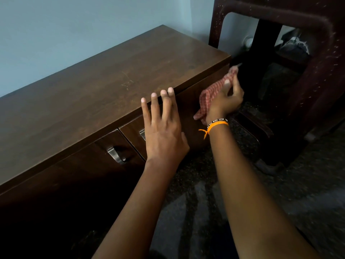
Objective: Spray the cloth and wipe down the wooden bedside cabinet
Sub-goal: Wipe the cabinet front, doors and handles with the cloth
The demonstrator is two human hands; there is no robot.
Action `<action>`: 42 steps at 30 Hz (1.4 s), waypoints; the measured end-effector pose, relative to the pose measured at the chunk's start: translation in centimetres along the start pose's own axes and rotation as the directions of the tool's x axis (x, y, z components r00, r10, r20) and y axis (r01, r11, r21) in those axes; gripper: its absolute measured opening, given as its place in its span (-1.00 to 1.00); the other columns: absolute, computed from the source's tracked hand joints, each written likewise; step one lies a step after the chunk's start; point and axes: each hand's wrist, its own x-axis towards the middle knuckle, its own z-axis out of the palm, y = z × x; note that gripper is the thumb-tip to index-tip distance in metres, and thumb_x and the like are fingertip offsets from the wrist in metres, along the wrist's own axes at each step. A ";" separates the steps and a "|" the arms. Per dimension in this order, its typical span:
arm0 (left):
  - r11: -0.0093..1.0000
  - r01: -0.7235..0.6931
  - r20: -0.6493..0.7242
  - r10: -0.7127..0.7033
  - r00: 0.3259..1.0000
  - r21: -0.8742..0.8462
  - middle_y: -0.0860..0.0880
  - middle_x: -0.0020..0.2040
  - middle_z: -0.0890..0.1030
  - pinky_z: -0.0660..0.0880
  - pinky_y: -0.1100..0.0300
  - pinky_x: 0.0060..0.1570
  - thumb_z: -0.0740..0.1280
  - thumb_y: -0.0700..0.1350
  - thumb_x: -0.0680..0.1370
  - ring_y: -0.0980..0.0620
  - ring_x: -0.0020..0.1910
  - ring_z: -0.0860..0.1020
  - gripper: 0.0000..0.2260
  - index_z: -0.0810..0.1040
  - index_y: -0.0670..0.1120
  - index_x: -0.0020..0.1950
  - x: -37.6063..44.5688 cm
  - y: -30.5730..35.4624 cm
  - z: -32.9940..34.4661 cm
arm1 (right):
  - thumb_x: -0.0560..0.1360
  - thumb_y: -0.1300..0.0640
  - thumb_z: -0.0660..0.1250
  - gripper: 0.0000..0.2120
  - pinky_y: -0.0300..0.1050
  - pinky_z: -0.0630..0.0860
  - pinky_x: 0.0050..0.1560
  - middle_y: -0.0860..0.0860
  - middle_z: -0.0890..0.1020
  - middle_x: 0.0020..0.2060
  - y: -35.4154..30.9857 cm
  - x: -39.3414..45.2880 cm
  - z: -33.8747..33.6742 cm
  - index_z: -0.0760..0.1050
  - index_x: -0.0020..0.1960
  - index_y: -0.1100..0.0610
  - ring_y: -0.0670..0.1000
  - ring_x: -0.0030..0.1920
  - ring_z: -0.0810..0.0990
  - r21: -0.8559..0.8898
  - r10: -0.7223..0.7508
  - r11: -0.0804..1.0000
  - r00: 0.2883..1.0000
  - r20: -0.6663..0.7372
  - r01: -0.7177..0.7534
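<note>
The dark wooden bedside cabinet runs from the lower left to the upper right against a pale wall. My left hand has straight fingers, with the fingertips resting on the front edge of the cabinet top. My right hand grips a red checked cloth and holds it against the cabinet's front face near the right corner. An orange thread and a beaded band circle my right wrist. No spray bottle is in view.
Two metal door handles, the left handle and the right handle, sit on the cabinet front. A dark brown plastic chair stands close to the cabinet's right end. The floor is dark speckled stone.
</note>
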 end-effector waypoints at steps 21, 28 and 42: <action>0.996 -0.082 -0.005 0.082 0.997 -0.035 -0.21 0.38 0.36 -0.16 -0.12 0.42 0.41 -0.05 0.31 -0.24 0.44 0.18 -0.21 0.20 -0.24 0.47 -4.6 -0.6 1.0 | 0.59 0.20 0.02 -0.57 -0.22 0.24 0.32 0.11 0.29 0.44 3.0 -1.6 -2.5 0.24 0.44 0.04 -0.03 0.37 0.30 -0.005 0.309 0.948 0.916 0.256 -0.319; 0.970 -0.150 0.244 0.101 0.964 0.189 -0.20 0.53 0.04 -0.22 -0.07 0.43 0.39 -0.01 0.35 -0.12 0.51 -0.01 -0.16 0.08 -0.30 0.49 -9.5 -3.9 3.5 | 0.64 0.10 -0.06 -0.54 0.04 0.19 0.46 0.06 0.19 0.47 11.7 -3.2 -5.2 -0.06 0.51 0.01 0.07 0.42 0.26 -0.075 0.621 0.778 0.747 0.236 -0.624; 0.993 -0.062 0.252 0.036 0.967 0.096 -0.25 0.53 -0.03 -0.25 -0.04 0.44 0.36 -0.10 0.41 -0.13 0.51 -0.05 -0.18 -0.03 -0.31 0.50 -10.1 -4.1 4.1 | 0.55 -0.09 0.11 -0.52 0.02 0.43 0.29 0.12 0.40 0.38 5.1 -4.0 -2.8 0.34 0.37 0.15 0.07 0.34 0.42 0.163 0.427 0.865 0.867 0.257 -0.474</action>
